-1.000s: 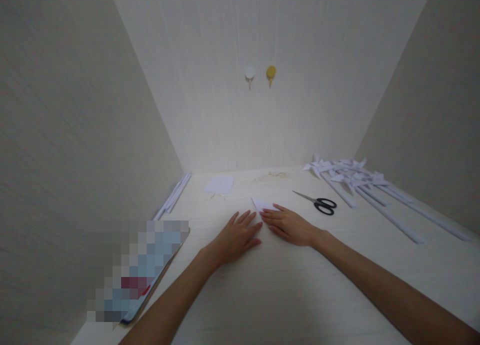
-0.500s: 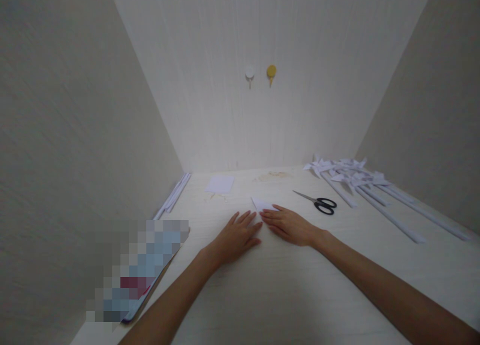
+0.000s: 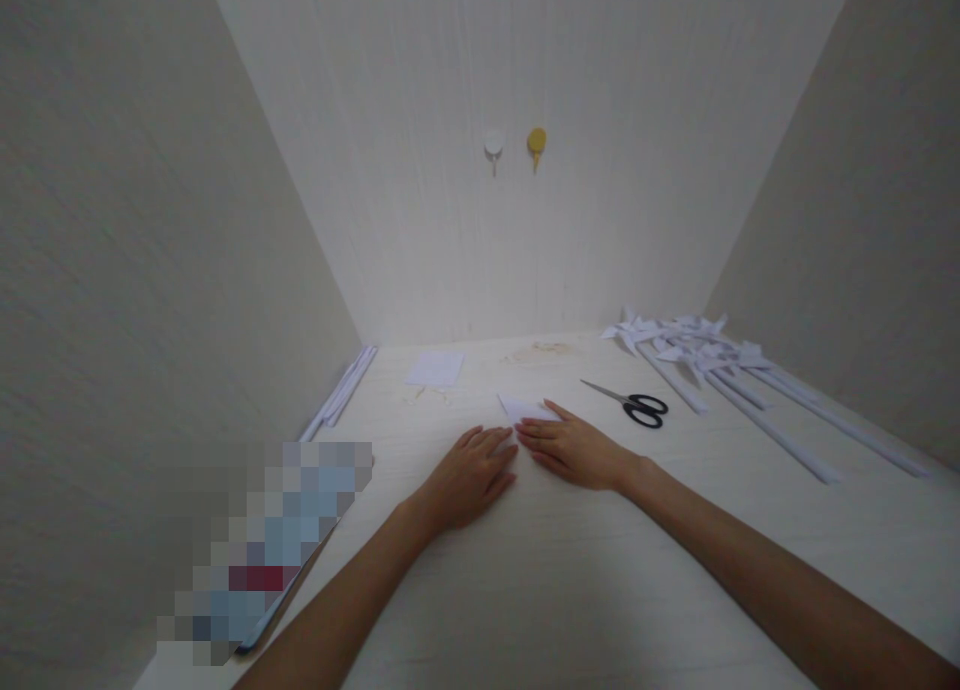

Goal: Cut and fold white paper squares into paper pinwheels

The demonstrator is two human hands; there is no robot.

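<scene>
My left hand and my right hand lie flat, palms down, on the pale table, fingertips nearly meeting. A small folded white paper lies under and just beyond my right fingers, its pointed end sticking out toward the back wall. The left fingertips reach the paper's near edge. Neither hand grips anything; the fingers are spread and pressing down.
Black-handled scissors lie right of my hands. Several white paper pinwheels on long rolled sticks fill the back right. A white paper sheet and rolled white sticks lie back left. A blurred-out flat item sits front left. Two wall hooks.
The view has shifted slightly left and down. The left fingers curled in a little closer to the paper; both hands stay pressed on the table.
</scene>
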